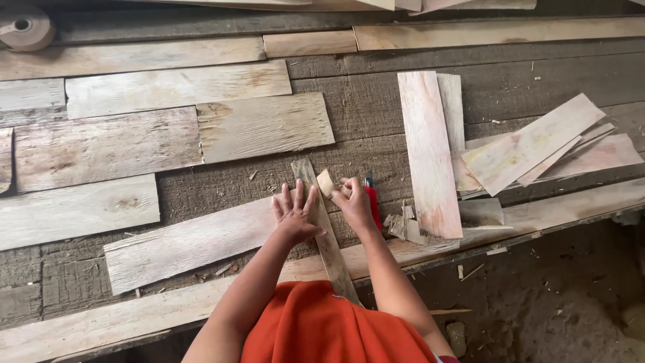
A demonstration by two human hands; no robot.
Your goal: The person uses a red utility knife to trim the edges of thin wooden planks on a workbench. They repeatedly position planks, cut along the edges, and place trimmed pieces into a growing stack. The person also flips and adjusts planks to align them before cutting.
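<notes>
My left hand (294, 212) lies flat with fingers spread, pressing on a long narrow wood strip (327, 242) that runs from the bench towards my body. My right hand (355, 204) is closed on a small pale scrap of veneer (325, 182) at the strip's upper end. A red-handled utility knife (371, 204) lies on the bench just right of my right hand, partly hidden by it. A wide thin veneer sheet (188, 245) sits under the left hand's side.
A tall pinkish veneer sheet (428, 153) stands right of the hands, with a loose pile of veneer pieces (537, 144) further right. Several grey veneer sheets (107, 148) cover the left bench. A tape roll (25, 25) sits top left. Dirt floor (557, 296) lies beyond the bench edge.
</notes>
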